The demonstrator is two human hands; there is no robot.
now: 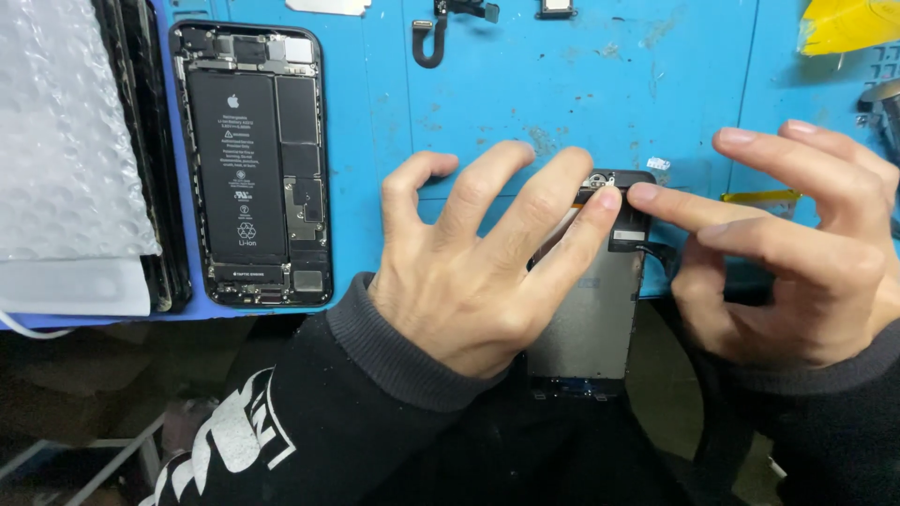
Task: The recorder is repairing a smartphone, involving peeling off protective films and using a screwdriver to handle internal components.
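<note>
A detached phone screen panel [595,323] lies face down at the near edge of the blue mat [562,84], its lower end over the edge. My left hand [478,272] rests spread on the panel, its ring fingertip pressing the small parts at the panel's top end. My right hand [797,244] comes in from the right. Its index fingertip touches the same top end, next to a small black flex part [630,228]. Neither hand grips anything.
An opened phone body [251,164] with its battery showing lies at left on the mat. Bubble wrap [66,141] covers a stack of dark panels at far left. A loose flex cable [429,42] and small parts sit at the top edge. Yellow material [848,23] is at top right.
</note>
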